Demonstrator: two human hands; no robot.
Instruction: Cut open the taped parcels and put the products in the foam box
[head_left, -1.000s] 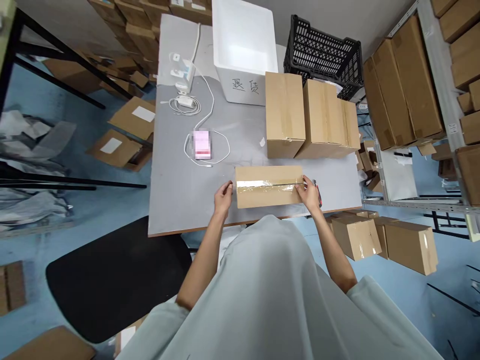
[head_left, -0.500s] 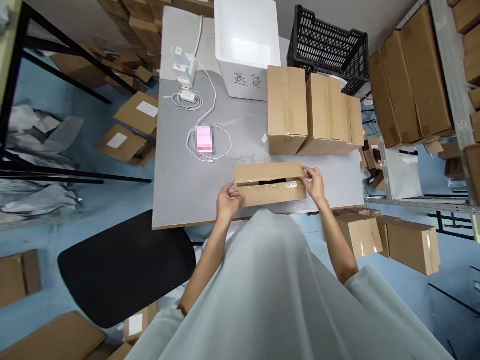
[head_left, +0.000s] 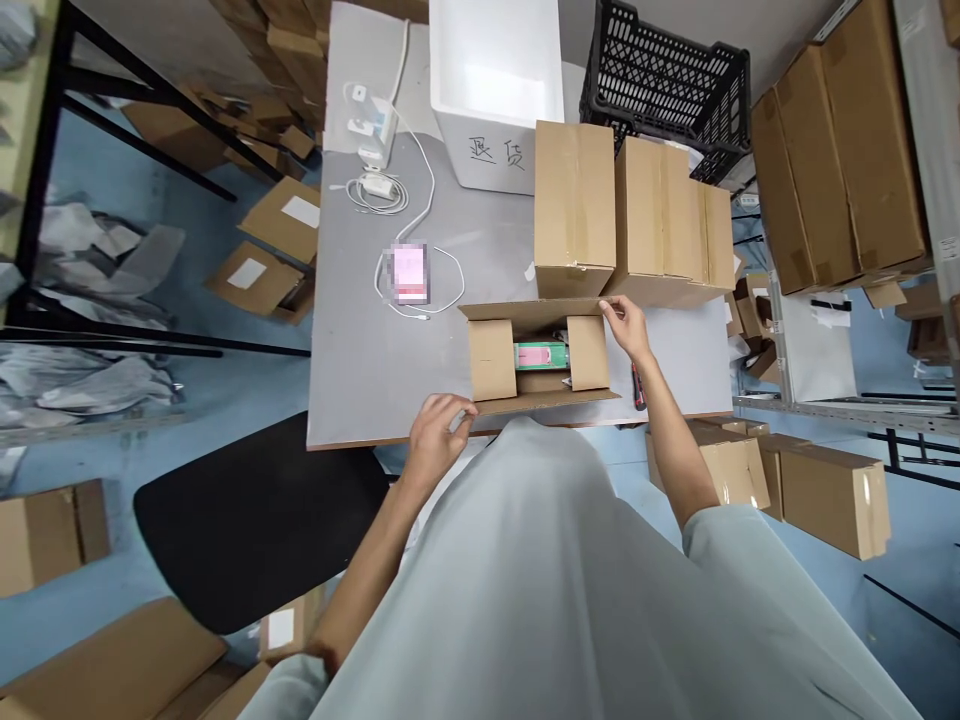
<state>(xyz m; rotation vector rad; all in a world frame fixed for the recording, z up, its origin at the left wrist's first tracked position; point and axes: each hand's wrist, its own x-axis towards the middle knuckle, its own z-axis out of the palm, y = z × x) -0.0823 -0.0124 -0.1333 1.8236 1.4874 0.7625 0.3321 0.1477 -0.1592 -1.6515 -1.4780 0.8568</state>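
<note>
A cardboard box (head_left: 492,360) lies on the table by its front edge, its two long flaps spread apart. My left hand (head_left: 439,435) pinches the left corner of the near long flap. At the far right corner, my right hand (head_left: 627,325) grips the other long flap between thumb and fingers. Both short end flaps still fold inward over the box's ends. Between them shows a green and pink package (head_left: 541,355), partly covered. A red and black tool (head_left: 638,388), perhaps a cutter, lies beside my right forearm, which partly hides it.
Taped cardboard boxes (head_left: 574,200) stand just beyond the open box. Behind are a white foam bin (head_left: 491,155) and a black crate (head_left: 667,80). A pink-screened device (head_left: 409,272) and a power strip (head_left: 379,135) with cables lie left. A black chair (head_left: 262,520) stands front left.
Both long flaps have swung up and apart, uncovering the package inside. My left hand has drawn toward me and left; my right has moved slightly away. The red and black tool has come into view.
</note>
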